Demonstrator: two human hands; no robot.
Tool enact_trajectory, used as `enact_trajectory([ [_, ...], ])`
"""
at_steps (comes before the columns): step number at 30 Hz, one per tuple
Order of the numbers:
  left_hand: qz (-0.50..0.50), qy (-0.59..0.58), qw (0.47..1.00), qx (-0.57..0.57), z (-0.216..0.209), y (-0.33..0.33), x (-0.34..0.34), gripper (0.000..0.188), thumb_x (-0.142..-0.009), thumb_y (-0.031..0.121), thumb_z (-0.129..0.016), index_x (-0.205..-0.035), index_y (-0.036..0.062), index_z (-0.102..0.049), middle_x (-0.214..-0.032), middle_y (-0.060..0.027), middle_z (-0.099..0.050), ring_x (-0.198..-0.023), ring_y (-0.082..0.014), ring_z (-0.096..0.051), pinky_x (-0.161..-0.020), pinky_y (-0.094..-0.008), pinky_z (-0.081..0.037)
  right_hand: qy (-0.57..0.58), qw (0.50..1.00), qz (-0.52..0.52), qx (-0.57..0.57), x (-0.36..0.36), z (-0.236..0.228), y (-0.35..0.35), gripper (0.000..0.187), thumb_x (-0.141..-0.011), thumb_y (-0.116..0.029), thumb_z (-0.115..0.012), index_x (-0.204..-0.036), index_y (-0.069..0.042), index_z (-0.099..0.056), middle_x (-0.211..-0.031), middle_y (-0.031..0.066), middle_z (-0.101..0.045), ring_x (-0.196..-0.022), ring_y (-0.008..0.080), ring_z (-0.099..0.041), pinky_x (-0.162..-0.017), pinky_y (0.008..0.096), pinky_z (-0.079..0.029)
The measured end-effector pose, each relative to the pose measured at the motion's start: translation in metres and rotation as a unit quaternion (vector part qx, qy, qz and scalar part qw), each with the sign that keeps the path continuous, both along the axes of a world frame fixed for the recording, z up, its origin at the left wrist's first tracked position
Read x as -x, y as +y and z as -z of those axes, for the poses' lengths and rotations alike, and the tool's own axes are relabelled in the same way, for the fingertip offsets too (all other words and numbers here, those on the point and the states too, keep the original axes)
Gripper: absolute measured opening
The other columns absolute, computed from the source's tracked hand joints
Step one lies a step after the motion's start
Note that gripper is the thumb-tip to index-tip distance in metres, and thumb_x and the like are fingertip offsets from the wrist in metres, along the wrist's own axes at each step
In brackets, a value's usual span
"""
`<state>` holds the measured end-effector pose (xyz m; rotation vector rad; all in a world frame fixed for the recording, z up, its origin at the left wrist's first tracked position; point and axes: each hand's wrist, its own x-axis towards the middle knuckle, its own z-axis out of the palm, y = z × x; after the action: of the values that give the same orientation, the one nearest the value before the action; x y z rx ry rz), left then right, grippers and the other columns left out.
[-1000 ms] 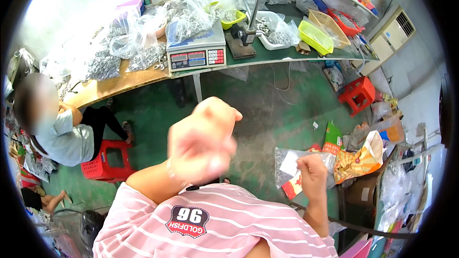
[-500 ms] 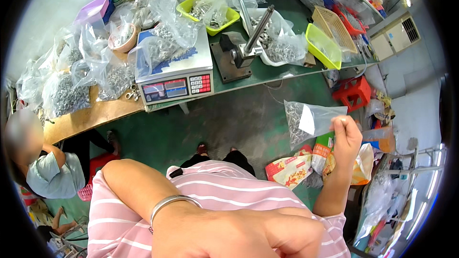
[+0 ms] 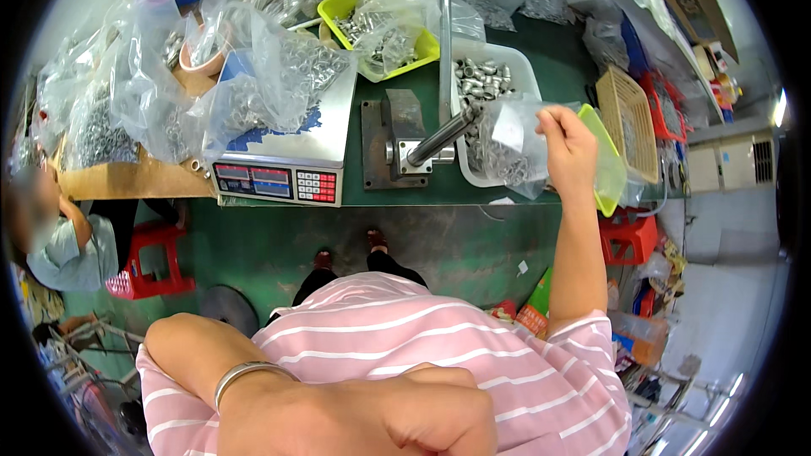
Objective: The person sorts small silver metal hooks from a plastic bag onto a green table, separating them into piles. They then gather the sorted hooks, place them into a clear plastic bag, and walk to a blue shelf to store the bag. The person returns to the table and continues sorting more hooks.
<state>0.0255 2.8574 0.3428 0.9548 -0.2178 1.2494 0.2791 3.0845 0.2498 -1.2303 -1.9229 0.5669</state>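
My right hand (image 3: 568, 148) pinches the top of a clear plastic bag (image 3: 522, 165) with small metal parts and a white slip in it. The bag hangs over or against the right part of a white tub (image 3: 524, 76) of shiny metal fittings; I cannot tell whether they touch. My left hand (image 3: 363, 414) is close in front of my striped shirt, a bangle on its wrist. Its fingers are curled, and whatever they may hold is hidden.
A digital scale (image 3: 279, 181) bearing bagged parts stands left of a metal stand with a post (image 3: 405, 148). Yellow-green trays (image 3: 422, 51) and a wicker basket (image 3: 617, 93) share the green bench. A person (image 3: 72, 245) sits at the left near a red stool (image 3: 156, 262).
My right hand has carried the bag from over the floor up and left to the white tub. The bench is nearer now. My left hand stays curled by my chest.
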Motion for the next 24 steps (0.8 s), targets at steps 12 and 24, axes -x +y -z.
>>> enact_trajectory([
  [12,-0.033,0.015,0.999,0.032,-0.005,0.058,-0.049,0.043,-0.067,0.038,-0.091,-0.085,0.0047,-0.071,-0.097,-0.0123,-0.048,-0.075,-0.0223,-0.045,-0.065,-0.0297,-0.037,-0.162,0.982,-0.075,0.062,-0.026,0.076,0.097,0.011,-0.082,-0.009,-0.069,-0.093,-0.005,-0.070,-0.083,0.0111,-0.070,-0.088,0.0282,-0.064,-0.078,0.0370,-0.050],
  [24,0.107,0.046,0.990,0.073,-0.010,0.099,-0.088,0.039,-0.068,0.036,-0.090,-0.079,0.0078,-0.066,-0.097,-0.0129,-0.048,-0.078,-0.0214,-0.045,-0.066,-0.0267,-0.040,-0.165,0.982,-0.045,0.085,-0.080,0.072,0.093,0.026,-0.076,-0.003,-0.072,-0.100,-0.007,-0.065,-0.105,0.0146,-0.062,-0.095,0.0310,-0.062,-0.083,0.0395,-0.051],
])
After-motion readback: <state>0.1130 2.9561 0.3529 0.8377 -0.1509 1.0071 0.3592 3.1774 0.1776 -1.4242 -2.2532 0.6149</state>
